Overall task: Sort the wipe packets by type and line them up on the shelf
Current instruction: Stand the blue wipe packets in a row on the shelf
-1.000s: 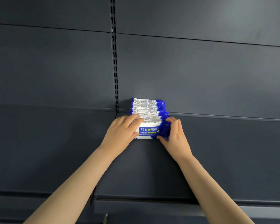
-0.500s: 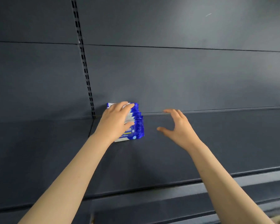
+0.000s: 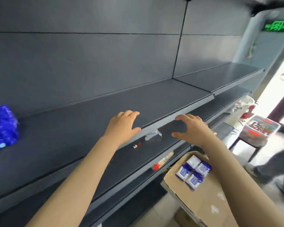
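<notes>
A row of blue-and-white wipe packets [image 3: 2,126] stands on the dark shelf [image 3: 170,94] at the far left edge of the view. My left hand [image 3: 123,125] hovers over the shelf's front edge, fingers loosely bent, holding nothing. My right hand [image 3: 192,128] is beside it, just past the shelf edge, thumb and fingers spread, also empty. Below right, a cardboard box [image 3: 202,199] carries three purple-and-white wipe packets [image 3: 193,172] on its flap.
A lower shelf [image 3: 146,154] holds small items: a red-capped tube [image 3: 161,162], a clear scrap [image 3: 152,135] and a tiny red piece [image 3: 137,145]. At the right stand a stool with a clear bin [image 3: 261,128] and a person's leg [image 3: 279,166].
Both hands have let go of the blue packet row and moved right. The view has swung right and down, bringing the box and lower shelf into sight.
</notes>
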Action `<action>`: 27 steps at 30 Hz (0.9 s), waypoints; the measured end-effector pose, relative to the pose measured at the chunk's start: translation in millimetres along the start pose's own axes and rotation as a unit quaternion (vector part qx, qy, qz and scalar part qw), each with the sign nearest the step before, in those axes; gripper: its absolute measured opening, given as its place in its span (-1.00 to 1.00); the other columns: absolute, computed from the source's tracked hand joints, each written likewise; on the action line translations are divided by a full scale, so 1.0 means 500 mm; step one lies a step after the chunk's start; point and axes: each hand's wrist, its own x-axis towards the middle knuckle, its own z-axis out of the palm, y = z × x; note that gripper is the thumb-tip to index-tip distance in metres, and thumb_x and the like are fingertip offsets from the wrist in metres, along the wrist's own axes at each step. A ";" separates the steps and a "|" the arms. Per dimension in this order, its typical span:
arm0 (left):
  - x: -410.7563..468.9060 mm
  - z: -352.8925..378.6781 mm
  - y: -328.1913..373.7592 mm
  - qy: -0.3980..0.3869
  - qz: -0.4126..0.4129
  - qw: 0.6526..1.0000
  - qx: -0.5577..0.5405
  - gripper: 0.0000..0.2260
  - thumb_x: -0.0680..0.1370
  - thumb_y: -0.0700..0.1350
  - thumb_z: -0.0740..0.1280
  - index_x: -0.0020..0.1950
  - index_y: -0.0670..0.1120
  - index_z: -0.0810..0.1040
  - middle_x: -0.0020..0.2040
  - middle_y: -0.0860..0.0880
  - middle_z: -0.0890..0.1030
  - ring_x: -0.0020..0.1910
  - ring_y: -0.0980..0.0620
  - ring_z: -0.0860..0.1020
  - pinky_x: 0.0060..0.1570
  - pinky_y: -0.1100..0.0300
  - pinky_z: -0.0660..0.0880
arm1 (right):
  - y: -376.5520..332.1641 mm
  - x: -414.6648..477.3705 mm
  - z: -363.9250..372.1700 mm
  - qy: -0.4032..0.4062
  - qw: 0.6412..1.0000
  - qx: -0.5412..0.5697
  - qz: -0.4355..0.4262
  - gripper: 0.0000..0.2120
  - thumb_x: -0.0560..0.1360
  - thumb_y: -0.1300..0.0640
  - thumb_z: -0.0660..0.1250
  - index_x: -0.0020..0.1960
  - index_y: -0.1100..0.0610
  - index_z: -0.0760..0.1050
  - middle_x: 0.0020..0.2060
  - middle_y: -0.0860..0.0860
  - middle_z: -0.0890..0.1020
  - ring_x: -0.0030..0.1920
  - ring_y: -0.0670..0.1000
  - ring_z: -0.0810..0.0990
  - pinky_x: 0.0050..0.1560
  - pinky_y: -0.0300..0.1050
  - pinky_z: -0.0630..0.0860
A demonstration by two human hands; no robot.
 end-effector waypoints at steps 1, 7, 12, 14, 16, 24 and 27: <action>0.020 0.028 0.046 -0.014 0.014 1.000 -0.008 -0.46 0.59 0.12 0.29 0.53 0.03 0.24 0.47 0.02 0.35 0.40 -0.08 0.36 0.30 0.03 0.36 | 0.052 -0.018 0.003 -0.005 1.000 0.000 0.023 -0.36 0.47 -0.21 0.41 0.47 -0.07 0.30 0.41 -0.01 0.41 0.43 0.13 0.31 0.37 0.13 0.33; 0.110 0.203 0.250 -0.117 0.102 0.988 -0.022 -0.44 0.59 0.12 0.29 0.54 0.03 0.23 0.48 0.02 0.34 0.44 -0.05 0.31 0.35 -0.01 0.30 | 0.285 -0.100 0.065 -0.055 0.989 0.010 0.138 -0.40 0.49 -0.15 0.41 0.46 -0.07 0.31 0.39 -0.02 0.44 0.39 0.12 0.36 0.34 0.07 0.39; 0.183 0.375 0.335 -0.216 0.138 0.967 -0.014 -0.46 0.59 0.11 0.29 0.53 0.04 0.23 0.47 0.00 0.34 0.43 -0.07 0.32 0.35 -0.02 0.30 | 0.424 -0.117 0.169 -0.102 0.968 0.034 0.227 -0.39 0.43 -0.15 0.45 0.42 -0.09 0.34 0.31 -0.01 0.50 0.31 0.09 0.43 0.28 0.08 0.45; 0.215 0.449 0.353 -0.253 0.146 0.956 -0.013 -0.46 0.58 0.10 0.29 0.52 0.03 0.24 0.47 0.00 0.34 0.43 -0.07 0.32 0.36 -0.01 0.30 | 0.473 -0.107 0.213 -0.117 0.956 0.040 0.264 -0.33 0.43 -0.16 0.45 0.46 -0.06 0.31 0.37 0.01 0.47 0.36 0.12 0.41 0.32 0.10 0.44; 0.251 0.525 0.363 -0.286 0.151 0.946 -0.020 -0.49 0.58 0.10 0.30 0.50 0.03 0.27 0.45 0.00 0.36 0.43 -0.07 0.33 0.36 -0.01 0.32 | 0.522 -0.089 0.261 -0.128 0.943 0.050 0.303 -0.33 0.45 -0.17 0.43 0.48 -0.03 0.30 0.42 0.01 0.42 0.42 0.13 0.36 0.36 0.09 0.40; 0.357 0.809 0.381 -0.403 0.116 0.907 -0.036 -0.49 0.59 0.07 0.30 0.50 0.00 0.28 0.44 -0.01 0.36 0.39 -0.10 0.36 0.31 -0.03 0.38 | 0.692 -0.015 0.475 -0.181 0.889 0.110 0.407 -0.44 0.49 -0.18 0.38 0.42 -0.04 0.35 0.40 0.02 0.44 0.39 0.12 0.37 0.32 0.04 0.37; 0.367 0.923 0.381 -0.443 0.096 0.890 -0.038 -0.47 0.59 0.07 0.30 0.51 -0.01 0.26 0.48 -0.02 0.33 0.42 -0.09 0.33 0.33 -0.03 0.37 | 0.754 0.007 0.577 -0.205 0.876 0.129 0.417 -0.45 0.49 -0.15 0.37 0.42 -0.02 0.37 0.40 0.02 0.43 0.40 0.13 0.36 0.31 0.02 0.37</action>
